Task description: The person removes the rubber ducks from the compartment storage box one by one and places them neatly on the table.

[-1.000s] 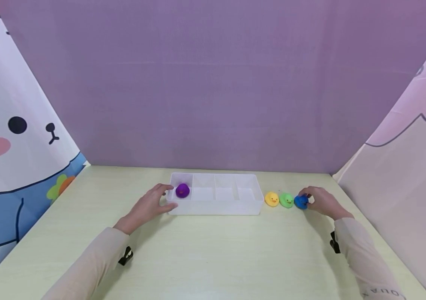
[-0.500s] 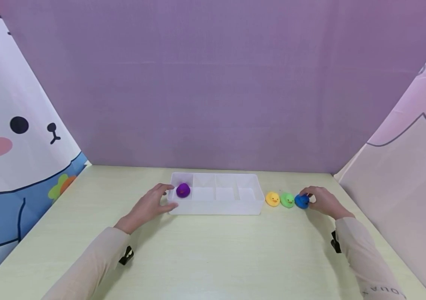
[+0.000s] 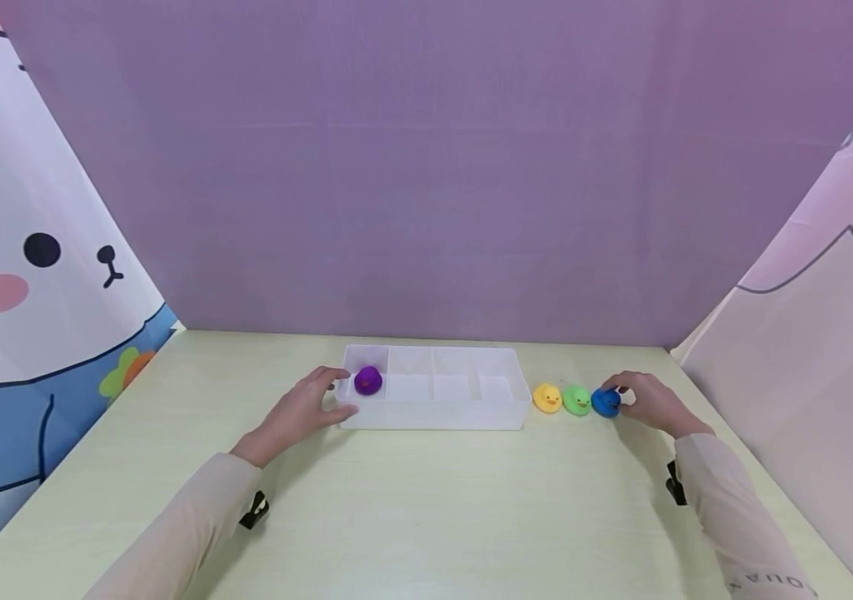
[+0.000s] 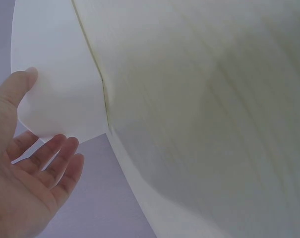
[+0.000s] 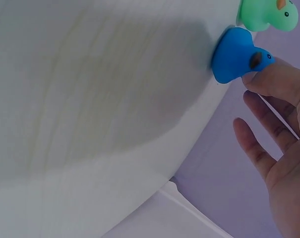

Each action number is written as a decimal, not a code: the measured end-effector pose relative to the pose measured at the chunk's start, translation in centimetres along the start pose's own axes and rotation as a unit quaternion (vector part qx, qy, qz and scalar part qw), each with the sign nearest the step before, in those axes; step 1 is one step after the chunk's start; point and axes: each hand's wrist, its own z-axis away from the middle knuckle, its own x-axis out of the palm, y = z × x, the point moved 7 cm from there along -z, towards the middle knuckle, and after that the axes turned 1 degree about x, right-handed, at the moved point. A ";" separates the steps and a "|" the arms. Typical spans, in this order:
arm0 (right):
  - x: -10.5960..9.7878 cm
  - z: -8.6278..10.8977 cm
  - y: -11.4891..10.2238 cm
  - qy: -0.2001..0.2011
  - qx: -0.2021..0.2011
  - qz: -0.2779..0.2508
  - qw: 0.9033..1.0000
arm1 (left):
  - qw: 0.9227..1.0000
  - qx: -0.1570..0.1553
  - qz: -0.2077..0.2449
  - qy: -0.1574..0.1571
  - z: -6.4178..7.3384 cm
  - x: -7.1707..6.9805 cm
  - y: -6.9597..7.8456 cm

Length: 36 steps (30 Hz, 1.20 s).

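Observation:
A white translucent divided box [image 3: 430, 416] stands on the table, with a purple rubber duck [image 3: 368, 381] in its leftmost compartment. My left hand [image 3: 297, 418] grips the box's left end. In the left wrist view, the thumb [image 4: 21, 84] lies on the front wall and the fingers bend round the end. To the right of the box sit a yellow rubber duck [image 3: 547, 398], a green one [image 3: 577, 400] and a blue rubber duck [image 3: 606, 402] in a row. My right hand [image 3: 651, 402] pinches the blue duck between thumb and fingers; its other fingers spread free in the right wrist view.
The pale wooden table [image 3: 426, 517] runs back to a purple cloth wall [image 3: 426, 183]. Printed cartoon panels slope in at the left [image 3: 37, 350] and right [image 3: 824, 375]. Both sleeves reach in from the near edge, each with a black clip-like piece at the cuff.

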 end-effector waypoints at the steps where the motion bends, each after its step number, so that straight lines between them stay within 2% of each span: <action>1: -0.1 0.0 0.0 0.001 -0.001 0.002 1.000 | 1.000 0.000 0.000 0.000 0.0 0.0 0.0; 15: -1.6 -0.9 -1.3 0.007 -0.017 0.004 1.000 | 1.000 0.002 0.001 0.003 0.1 -0.1 0.3; 36: -1.1 -3.5 -7.2 0.002 -0.051 0.014 0.999 | 1.000 -0.003 -0.002 0.001 -0.1 -0.1 0.1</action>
